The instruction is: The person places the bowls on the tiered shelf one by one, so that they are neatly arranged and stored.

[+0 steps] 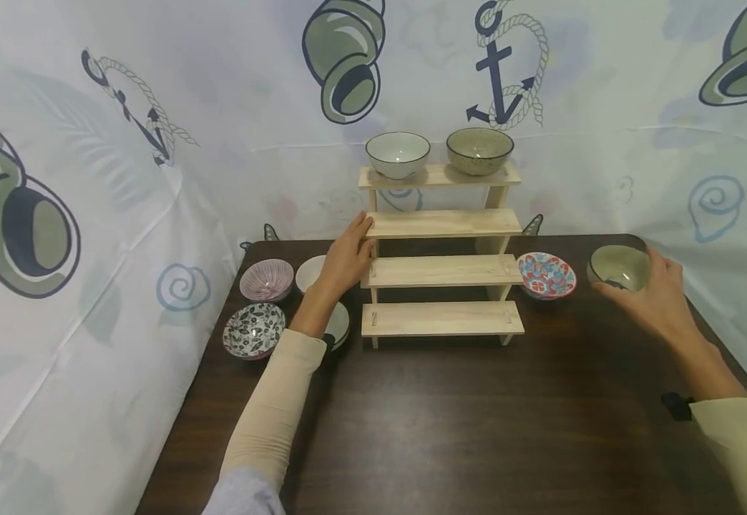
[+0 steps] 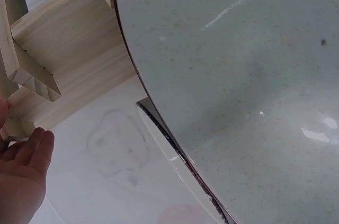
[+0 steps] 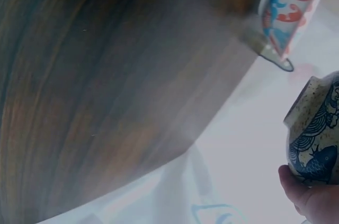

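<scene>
My left hand [image 1: 346, 259] grips the left end of the second shelf from the top of a four-step wooden stand [image 1: 444, 224]. In the left wrist view its fingers [image 2: 39, 155] curl round the board's end. At the table's back right, my right hand [image 1: 660, 304] holds a green bowl [image 1: 619, 265] by its side. The right wrist view shows this bowl [image 3: 318, 139] raised, its foot exposed and a blue fish and wave pattern outside. A white bowl [image 1: 398, 154] and an olive speckled bowl [image 1: 479, 151] sit on the top shelf.
Right of the stand rests a red-and-blue patterned bowl [image 1: 547, 275]. On the left are a purple striped bowl [image 1: 267, 280], a black-and-white floral bowl [image 1: 254, 331] and pale bowls [image 1: 309, 272] partly behind my left arm. A printed cloth [image 1: 219, 86] hangs behind the dark table [image 1: 451, 429].
</scene>
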{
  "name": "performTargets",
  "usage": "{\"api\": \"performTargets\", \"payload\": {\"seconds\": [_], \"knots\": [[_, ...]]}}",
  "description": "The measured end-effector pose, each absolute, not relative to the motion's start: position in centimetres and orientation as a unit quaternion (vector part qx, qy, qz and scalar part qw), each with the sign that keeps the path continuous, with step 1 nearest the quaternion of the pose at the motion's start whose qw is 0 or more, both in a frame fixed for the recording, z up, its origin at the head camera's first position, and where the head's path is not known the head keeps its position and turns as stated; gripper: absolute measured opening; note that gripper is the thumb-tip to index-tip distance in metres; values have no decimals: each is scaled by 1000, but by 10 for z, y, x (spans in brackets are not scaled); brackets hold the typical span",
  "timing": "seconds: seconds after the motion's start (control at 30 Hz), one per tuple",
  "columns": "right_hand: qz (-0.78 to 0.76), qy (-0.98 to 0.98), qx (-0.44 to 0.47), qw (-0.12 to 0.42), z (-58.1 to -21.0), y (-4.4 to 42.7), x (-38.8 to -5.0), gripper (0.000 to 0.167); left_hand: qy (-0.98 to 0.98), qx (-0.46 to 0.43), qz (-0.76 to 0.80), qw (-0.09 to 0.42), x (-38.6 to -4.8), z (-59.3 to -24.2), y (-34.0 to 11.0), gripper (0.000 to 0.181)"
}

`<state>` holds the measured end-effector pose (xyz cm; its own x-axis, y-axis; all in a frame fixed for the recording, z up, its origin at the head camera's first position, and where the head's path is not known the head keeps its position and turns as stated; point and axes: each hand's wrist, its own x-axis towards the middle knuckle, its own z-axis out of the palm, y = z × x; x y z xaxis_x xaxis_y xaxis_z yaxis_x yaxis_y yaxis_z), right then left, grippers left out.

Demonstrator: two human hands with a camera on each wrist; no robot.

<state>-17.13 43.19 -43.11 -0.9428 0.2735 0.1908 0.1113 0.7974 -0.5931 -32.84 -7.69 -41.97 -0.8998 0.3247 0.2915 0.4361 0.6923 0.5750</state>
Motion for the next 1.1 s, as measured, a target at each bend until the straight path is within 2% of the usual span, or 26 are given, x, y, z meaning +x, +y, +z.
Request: {"api": "performTargets", "payload": {"seconds": [0.7,1.1], "knots": [[321,-929,-55,173,-398,401,-162,113,-915,-209,-333,88,-328,-419,-77,54],[321,-930,-46,175,-385,387,-152,119,-913,-214,-338,85,-327,-419,-77,54]]}}
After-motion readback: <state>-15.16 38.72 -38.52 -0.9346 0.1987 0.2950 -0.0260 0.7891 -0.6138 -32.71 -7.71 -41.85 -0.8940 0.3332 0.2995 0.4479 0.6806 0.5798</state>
